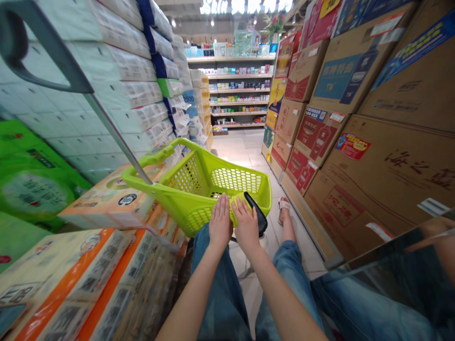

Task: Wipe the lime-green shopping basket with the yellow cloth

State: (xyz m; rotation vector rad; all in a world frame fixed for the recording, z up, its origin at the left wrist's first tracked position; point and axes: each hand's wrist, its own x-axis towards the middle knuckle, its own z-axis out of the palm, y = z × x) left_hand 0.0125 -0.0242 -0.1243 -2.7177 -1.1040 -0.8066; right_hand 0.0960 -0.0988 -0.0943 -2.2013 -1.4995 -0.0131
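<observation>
A lime-green rolling shopping basket with slotted walls stands tilted in front of my knees. My left hand lies on its near edge, fingers stretched out and close together. Beside it, my right hand rests on the same edge with its fingers flat and slightly apart. A black curved piece sits against the right hand's outer side; its kind I cannot make out. The basket's long pull handle, grey with a metal rod, slants up to the upper left. Of the basket's inside, only part shows.
Stacked tissue packs line the left, with orange-banded packs close by. Cardboard cartons form a wall on the right. A tiled aisle leads to shelves of small goods. One sandalled foot stands near the cartons.
</observation>
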